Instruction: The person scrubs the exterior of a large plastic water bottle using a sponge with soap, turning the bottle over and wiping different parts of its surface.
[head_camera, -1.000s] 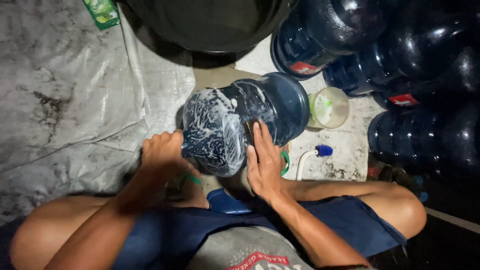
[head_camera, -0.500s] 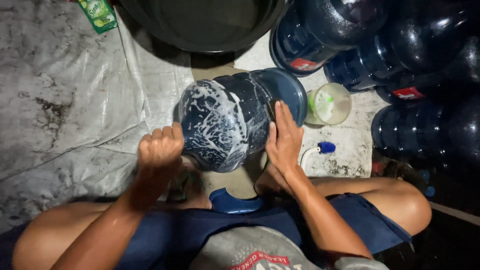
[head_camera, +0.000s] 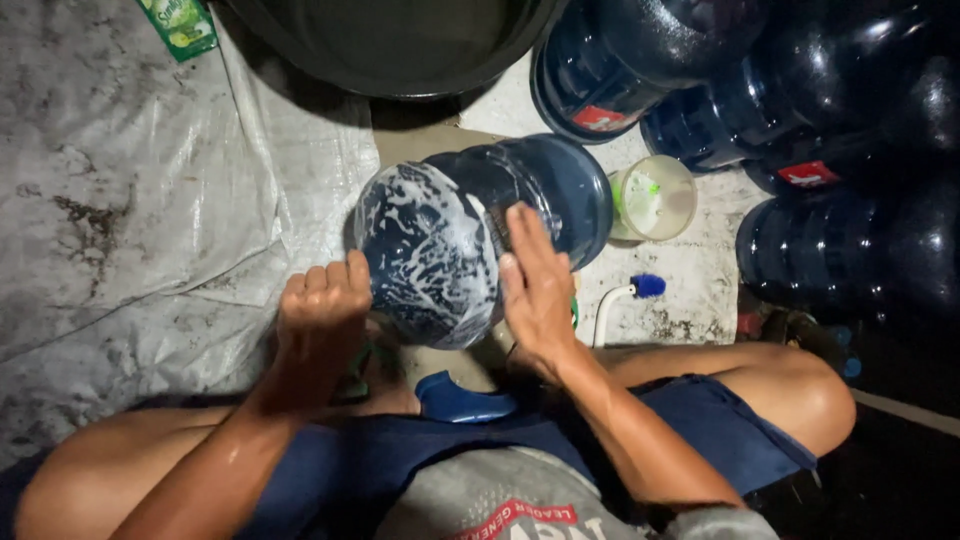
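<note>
Since the earlier frames the large blue translucent plastic water jug (head_camera: 470, 240), smeared with white soap foam, has turned slightly and the right hand has slid up its side. It lies on its side on the ground between the person's knees. The left hand (head_camera: 325, 310) is curled into a fist against the jug's foamy lower left. The right hand (head_camera: 535, 285) presses flat, fingers extended, on its right flank. A small clear plastic cup (head_camera: 652, 198) stands just beside it, and dark blue jugs (head_camera: 830, 120) crowd the right.
</note>
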